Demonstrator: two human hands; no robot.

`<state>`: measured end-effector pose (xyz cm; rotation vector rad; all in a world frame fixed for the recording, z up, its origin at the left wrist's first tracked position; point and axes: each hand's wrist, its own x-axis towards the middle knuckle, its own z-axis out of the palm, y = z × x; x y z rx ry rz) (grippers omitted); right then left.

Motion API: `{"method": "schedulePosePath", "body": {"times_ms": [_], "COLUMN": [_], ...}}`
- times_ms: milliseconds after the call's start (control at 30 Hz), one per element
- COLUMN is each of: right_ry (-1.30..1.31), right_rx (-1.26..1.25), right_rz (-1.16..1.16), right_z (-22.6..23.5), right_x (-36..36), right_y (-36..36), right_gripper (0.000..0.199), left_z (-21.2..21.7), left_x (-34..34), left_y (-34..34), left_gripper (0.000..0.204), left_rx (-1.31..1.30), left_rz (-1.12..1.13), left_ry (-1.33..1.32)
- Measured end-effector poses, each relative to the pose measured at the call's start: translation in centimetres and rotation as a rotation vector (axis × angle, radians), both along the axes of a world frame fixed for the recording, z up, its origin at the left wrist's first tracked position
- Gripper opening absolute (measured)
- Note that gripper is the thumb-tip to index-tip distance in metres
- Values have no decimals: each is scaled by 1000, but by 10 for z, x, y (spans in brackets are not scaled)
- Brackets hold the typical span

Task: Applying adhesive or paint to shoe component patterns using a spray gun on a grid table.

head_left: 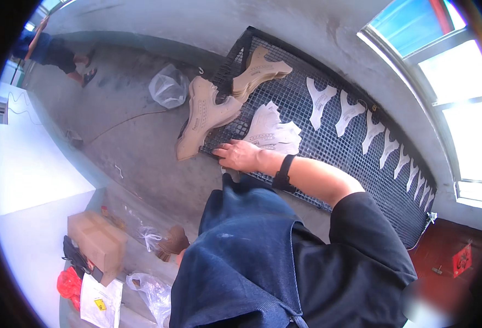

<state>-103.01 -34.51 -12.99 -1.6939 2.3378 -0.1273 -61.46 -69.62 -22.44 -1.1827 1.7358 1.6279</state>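
My right hand, with a black band on its wrist, rests at the near edge of a black mesh table. Its fingers are stretched out and spread, with nothing seen in them. Close by it lies a loose pile of pale Y-shaped cut-outs. Left of the hand, a stack of tan Y-shaped cut-outs overhangs the table's end. Of my left hand only a sliver of skin shows beside the apron, against some brown layered pieces; its fingers are hidden, and whether it grips them is unclear.
Another tan stack lies on the far left of the mesh. A row of single pale cut-outs runs along the far side. On the floor are a clear bag and a cardboard box. Another person is at upper left.
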Motion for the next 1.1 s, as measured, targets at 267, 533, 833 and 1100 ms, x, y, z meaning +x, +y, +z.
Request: {"method": "schedulePosePath", "body": {"times_ms": [267, 533, 833, 1100], "right_ry": [-50, -92, -40, -83], "right_rx": [-103, 71, 1, -46], "right_rz": [-970, -879, -898, -974], "right_z": [24, -18, -16, -6], "right_x": [27, 16, 26, 26], "right_y": [121, 157, 120, 121], "right_gripper": [112, 124, 98, 73], "left_z": [65, 84, 65, 65], "left_x": [-84, -248, -316, -313], "left_y": [27, 105, 166, 171], "left_gripper": [45, 88, 42, 43], "left_rx": [121, 300, 583, 413], "left_rz": [-84, -577, -137, -323], "left_ry": [33, 701, 314, 351]}}
